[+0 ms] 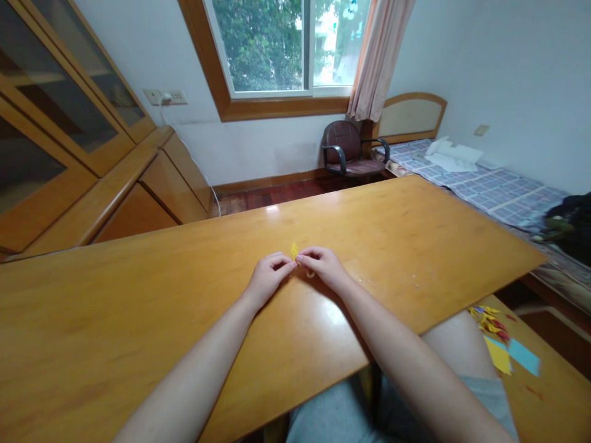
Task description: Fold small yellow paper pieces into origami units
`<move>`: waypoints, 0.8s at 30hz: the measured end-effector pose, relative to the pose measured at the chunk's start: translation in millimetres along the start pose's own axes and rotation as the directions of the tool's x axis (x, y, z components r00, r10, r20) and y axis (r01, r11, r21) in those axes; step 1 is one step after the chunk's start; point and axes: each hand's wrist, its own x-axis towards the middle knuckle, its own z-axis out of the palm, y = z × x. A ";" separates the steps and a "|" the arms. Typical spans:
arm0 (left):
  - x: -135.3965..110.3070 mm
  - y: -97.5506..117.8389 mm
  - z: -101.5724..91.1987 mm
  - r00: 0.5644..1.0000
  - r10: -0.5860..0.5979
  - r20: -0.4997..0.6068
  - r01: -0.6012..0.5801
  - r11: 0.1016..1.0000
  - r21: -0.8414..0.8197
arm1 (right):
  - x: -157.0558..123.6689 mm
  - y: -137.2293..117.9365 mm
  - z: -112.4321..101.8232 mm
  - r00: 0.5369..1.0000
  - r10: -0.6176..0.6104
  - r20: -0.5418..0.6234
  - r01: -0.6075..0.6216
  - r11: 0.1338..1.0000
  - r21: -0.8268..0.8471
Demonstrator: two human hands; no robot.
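Over the middle of the wooden table point(184, 289), a small folded piece of yellow paper point(294, 250) stands upright between my fingertips. My left hand point(272, 274) pinches its lower left side with thumb and forefinger. From the right, my right hand point(323, 264) grips the lower right edge in the same way. The paper's top tapers to a point; its lower end is hidden by the fingers. A small pale ring-shaped thing point(311, 274) shows just under my right hand.
On a lower wooden surface to my right lie several yellow and red folded pieces point(493, 321), a yellow sheet stack point(498, 355) and a blue one point(525, 357). Tiny scraps point(414, 285) dot the table. Beyond it are an office chair point(346, 147) and a bed point(498, 191); cabinets point(133, 209) stand left.
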 end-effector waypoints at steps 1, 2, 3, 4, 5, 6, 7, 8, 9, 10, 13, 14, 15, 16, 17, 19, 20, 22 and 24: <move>-0.2 1.2 -0.3 1.000 0.008 0.007 -0.008 1.000 0.001 | -0.1 0.0 0.0 1.000 0.004 0.000 -0.004 1.000 -0.001; -0.3 2.1 -0.5 1.000 0.017 0.012 -0.017 1.000 0.000 | -0.4 -0.2 0.0 1.000 0.006 0.001 -0.006 1.000 0.001; -0.5 2.8 -0.7 1.000 0.022 0.011 -0.022 1.000 0.002 | -0.7 -0.4 0.0 1.000 0.006 0.003 -0.006 1.000 0.000; -0.6 3.2 -0.8 1.000 0.026 0.011 -0.026 1.000 0.006 | -1.0 -0.6 0.0 1.000 0.006 0.005 -0.006 1.000 -0.002; -0.7 3.3 -0.8 1.000 0.029 0.008 -0.030 0.999 0.012 | -1.3 -0.8 0.0 1.000 0.005 0.008 -0.005 1.000 -0.006; -0.8 3.1 -0.8 1.000 0.031 0.005 -0.031 0.999 0.021 | -1.5 -0.9 -0.1 1.000 0.003 0.007 -0.003 1.000 -0.012; -0.8 2.8 -0.6 1.000 0.031 0.005 -0.031 0.999 0.031 | -1.6 -0.7 -0.3 1.000 0.000 0.006 0.001 1.000 -0.020; -0.9 2.3 -0.5 1.000 0.028 0.005 -0.028 0.999 0.039 | -1.5 -0.4 -0.5 1.000 -0.007 0.002 0.008 1.000 -0.029; -1.0 1.9 -0.3 1.000 0.024 0.007 -0.024 0.999 0.046 | -1.3 0.2 -0.7 1.000 -0.017 -0.004 0.017 0.999 -0.037; -1.0 1.6 -0.1 1.000 0.020 0.009 -0.020 0.998 0.052 | -1.0 0.9 -0.9 1.000 -0.027 -0.009 0.027 0.999 -0.045; -0.9 1.6 0.4 1.000 0.011 0.007 -0.012 0.998 0.054 | 0.1 3.4 -1.5 0.999 -0.046 -0.021 0.045 0.998 -0.049; -0.7 2.1 0.6 1.000 0.009 0.003 -0.009 0.999 0.050 | 0.4 4.1 -1.7 0.999 -0.046 -0.025 0.045 0.998 -0.045; -0.5 2.7 0.6 1.000 0.001 0.005 -0.001 0.999 0.040 | 0.7 4.6 -1.8 0.999 -0.045 -0.029 0.044 0.998 -0.040; -0.3 3.3 0.7 1.000 -0.006 0.010 0.006 1.000 0.030 | 0.9 4.8 -2.0 0.999 -0.044 -0.032 0.043 0.998 -0.035; -0.1 3.9 0.7 1.000 -0.013 0.016 0.012 1.000 0.020 | 1.1 4.9 -2.1 0.998 -0.042 -0.036 0.041 0.999 -0.029; 0.4 4.4 0.5 0.999 -0.017 0.027 0.017 1.000 0.011 | 1.4 4.5 -2.3 0.999 -0.034 -0.040 0.033 0.999 -0.019; 0.6 4.1 0.3 0.999 -0.016 0.028 0.015 1.000 0.012 | 1.4 4.2 -2.3 0.999 -0.029 -0.043 0.028 1.000 -0.014; 0.9 2.4 0.1 1.000 -0.011 0.019 0.011 1.000 0.008 | 1.5 3.4 -2.2 0.999 -0.022 -0.045 0.021 1.000 -0.008; 1.0 -0.1 0.0 1.000 -0.008 0.001 0.008 1.000 -0.011 | 1.3 2.6 -2.1 0.998 -0.021 -0.052 0.021 1.000 -0.006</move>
